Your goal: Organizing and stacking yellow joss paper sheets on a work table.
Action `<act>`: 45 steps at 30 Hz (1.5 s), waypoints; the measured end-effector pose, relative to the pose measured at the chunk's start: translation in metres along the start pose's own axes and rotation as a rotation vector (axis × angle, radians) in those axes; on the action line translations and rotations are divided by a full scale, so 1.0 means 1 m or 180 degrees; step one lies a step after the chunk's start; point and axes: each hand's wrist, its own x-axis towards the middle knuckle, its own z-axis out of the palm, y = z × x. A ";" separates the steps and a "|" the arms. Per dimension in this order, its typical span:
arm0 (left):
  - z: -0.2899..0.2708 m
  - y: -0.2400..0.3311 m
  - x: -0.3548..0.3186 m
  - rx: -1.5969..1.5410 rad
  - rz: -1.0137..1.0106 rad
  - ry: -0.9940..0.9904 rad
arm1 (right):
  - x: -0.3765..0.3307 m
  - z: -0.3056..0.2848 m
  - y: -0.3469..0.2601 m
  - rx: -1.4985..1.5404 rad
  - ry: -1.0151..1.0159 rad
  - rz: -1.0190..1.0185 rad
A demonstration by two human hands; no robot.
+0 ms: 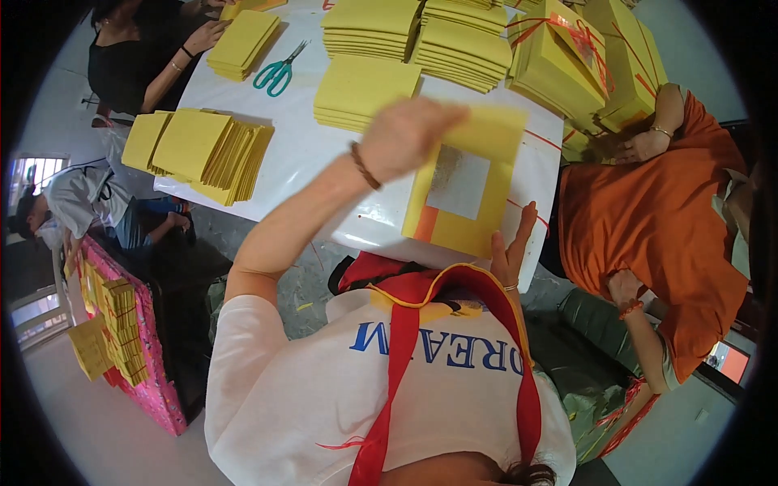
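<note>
A yellow paper sheet lies in front of me at the table's near edge, its upper part blurred by motion. It bears a silvery-white rectangle and an orange-red strip. My left hand reaches over from the left, its fingers closed and blurred at the sheet's upper left corner. My right hand is beside the lower right edge, thumb and fingers apart; whether it touches the paper I cannot tell. Just beyond the left hand lies a neat stack of folded yellow paper.
More yellow stacks line the far side; others sit at the left. Green-handled scissors lie on the white-covered table. Red-tied yellow bundles stand far right, near a person in orange. Another person's hand is upper left.
</note>
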 end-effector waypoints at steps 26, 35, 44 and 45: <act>-0.025 -0.129 -0.076 0.1876 -0.0752 -0.2255 | -0.003 0.002 0.029 -0.0586 -0.0586 -0.0292; -0.046 -0.091 -0.036 0.2364 -0.0289 -0.2065 | -0.003 0.004 0.030 -0.0701 -0.0536 -0.0441; 0.024 0.052 -0.073 0.0285 0.0065 -0.2115 | -0.003 0.004 0.031 -0.0566 -0.0455 -0.0396; 0.027 0.056 -0.076 0.0545 0.0226 -0.2045 | -0.002 0.003 0.031 -0.0592 -0.0475 -0.0383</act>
